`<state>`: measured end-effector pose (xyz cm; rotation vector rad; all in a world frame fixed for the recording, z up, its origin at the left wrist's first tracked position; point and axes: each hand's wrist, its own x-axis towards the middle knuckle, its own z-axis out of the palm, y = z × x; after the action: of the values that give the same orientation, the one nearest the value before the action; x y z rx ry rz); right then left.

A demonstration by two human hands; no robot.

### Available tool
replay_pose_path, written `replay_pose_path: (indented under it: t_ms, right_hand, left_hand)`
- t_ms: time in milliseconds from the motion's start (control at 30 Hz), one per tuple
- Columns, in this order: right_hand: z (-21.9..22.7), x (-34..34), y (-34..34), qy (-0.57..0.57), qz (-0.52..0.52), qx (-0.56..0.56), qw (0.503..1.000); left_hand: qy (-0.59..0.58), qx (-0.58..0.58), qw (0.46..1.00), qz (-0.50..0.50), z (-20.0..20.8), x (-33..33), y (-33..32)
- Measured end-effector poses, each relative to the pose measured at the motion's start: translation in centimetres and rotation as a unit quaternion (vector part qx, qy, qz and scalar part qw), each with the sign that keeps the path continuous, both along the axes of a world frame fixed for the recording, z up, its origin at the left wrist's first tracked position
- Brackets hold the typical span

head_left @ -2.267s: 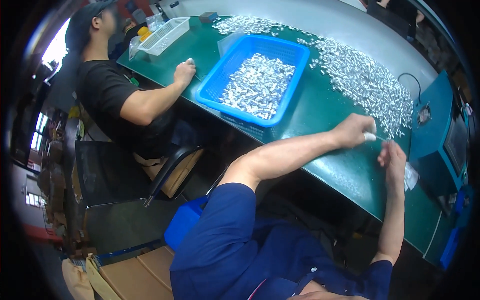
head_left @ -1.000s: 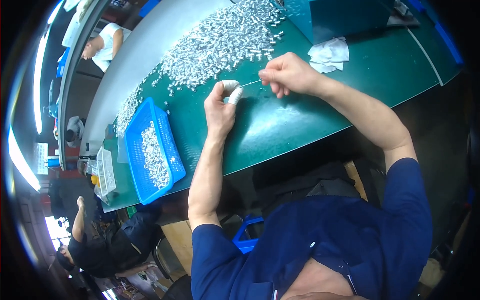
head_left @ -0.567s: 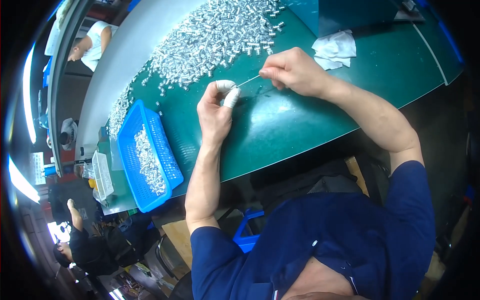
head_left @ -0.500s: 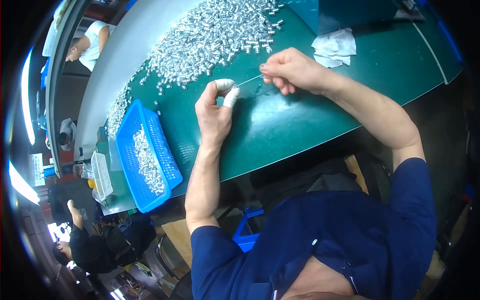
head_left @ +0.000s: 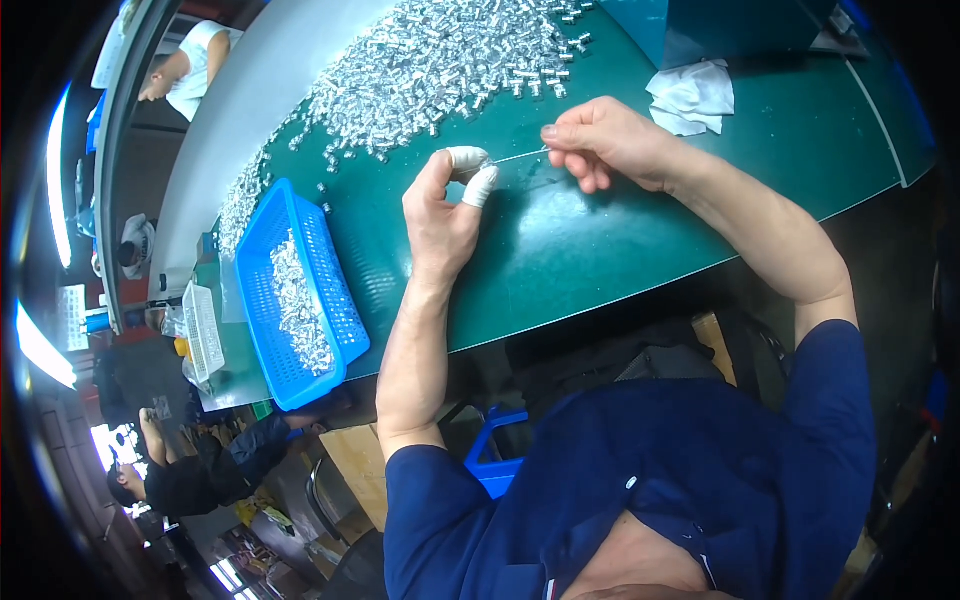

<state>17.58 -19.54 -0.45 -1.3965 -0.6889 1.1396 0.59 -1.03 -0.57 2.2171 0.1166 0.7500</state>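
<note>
My left hand (head_left: pixel 445 212) is closed in a pinch over the green tabletop, white wraps covering its thumb and forefinger tips. Whatever sits between those fingertips is hidden. From that pinch a thin metal rod (head_left: pixel 518 157) runs to the right. Its other end is gripped by my right hand (head_left: pixel 612 143) between thumb and forefinger, the remaining fingers curled. Beyond my hands lies a large heap of small silvery metal fittings (head_left: pixel 430 75). Left of my left forearm, a blue perforated basket (head_left: pixel 335 290) holds more such fittings (head_left: pixel 297 310).
White crumpled cloth (head_left: pixel 692 97) lies on the green table (head_left: pixel 640 240) beyond my right hand. A dark teal box (head_left: pixel 720 35) stands at the back right. A white basket (head_left: pixel 203 330) is at the far left. Two people (head_left: pixel 190 70) (head_left: pixel 190 475) are off to the left.
The view has shifted slightly, so the table and heap appear moved a little. Both hands keep the same pinches on either side of the rod.
</note>
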Motion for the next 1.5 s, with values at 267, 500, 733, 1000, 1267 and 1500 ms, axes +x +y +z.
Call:
replay_pose_path:
  t_ms: [267,500,733,1000,1267,1500]
  right_hand:
    - [-0.2,-1.0,0.1,-0.472,-0.085,0.182,0.858]
    - [-0.1,-1.0,-0.1,-0.059,-0.039,0.072,0.995]
    - [0.3,-1.7,-0.4,-0.379,-0.075,0.147,0.91]
    - [0.4,-1.5,-0.6,-0.296,-0.092,0.188,0.932]
    - [1.1,-0.3,-1.0,-0.133,-0.084,0.053,0.986]
    - [0.8,0.7,-1.2,-0.19,-0.157,0.117,0.962]
  left_hand:
    - [0.041,-0.201,0.979,-0.005,-0.8,-0.2,0.6]
    - [0.009,-0.001,0.999,0.033,0.0,0.2,0.1]
    - [0.02,-0.023,0.999,0.022,-0.8,0.0,0.2]
    - [0.014,-0.089,0.995,0.033,-0.8,0.6,-0.4]
    - [-0.049,0.096,0.988,0.107,0.1,0.2,1.4]
    - [-0.04,-0.065,0.984,0.161,-1.0,-0.5,5.7]
